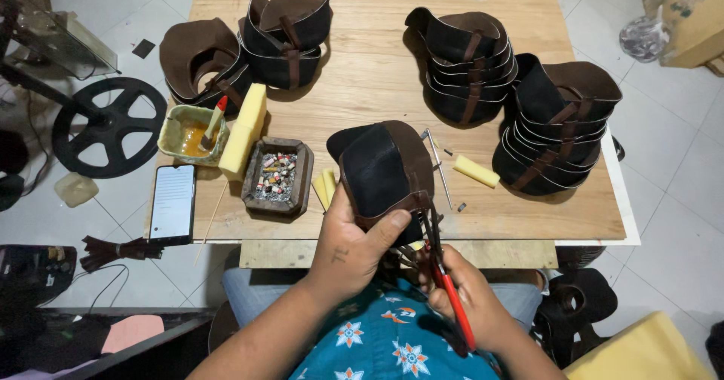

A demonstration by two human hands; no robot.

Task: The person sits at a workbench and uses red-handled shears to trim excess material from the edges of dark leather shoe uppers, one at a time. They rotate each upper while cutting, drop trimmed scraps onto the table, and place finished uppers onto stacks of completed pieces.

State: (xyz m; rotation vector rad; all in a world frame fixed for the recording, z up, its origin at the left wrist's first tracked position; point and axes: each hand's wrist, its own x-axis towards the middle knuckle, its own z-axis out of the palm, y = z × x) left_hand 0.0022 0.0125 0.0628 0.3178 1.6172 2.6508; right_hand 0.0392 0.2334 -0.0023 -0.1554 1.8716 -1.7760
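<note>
My left hand (353, 243) grips a dark brown and black leather shoe upper (383, 170) from below, thumb pressed on its brown strap. My right hand (469, 298) holds red-handled pliers (446, 278), whose jaws touch the strap end at the upper's lower right edge. The piece is held over the near edge of the wooden table (377, 78), above my lap.
Stacks of similar leather uppers (469, 67) (558, 127) (286, 37) (197, 59) stand on the table. A glue pot with brush (192, 133), yellow sponge blocks (243, 127) (475, 170), an ashtray (277, 176), a phone (173, 203) and a metal rod (439, 167) lie nearby. A black wheel (105, 127) rests on the floor at left.
</note>
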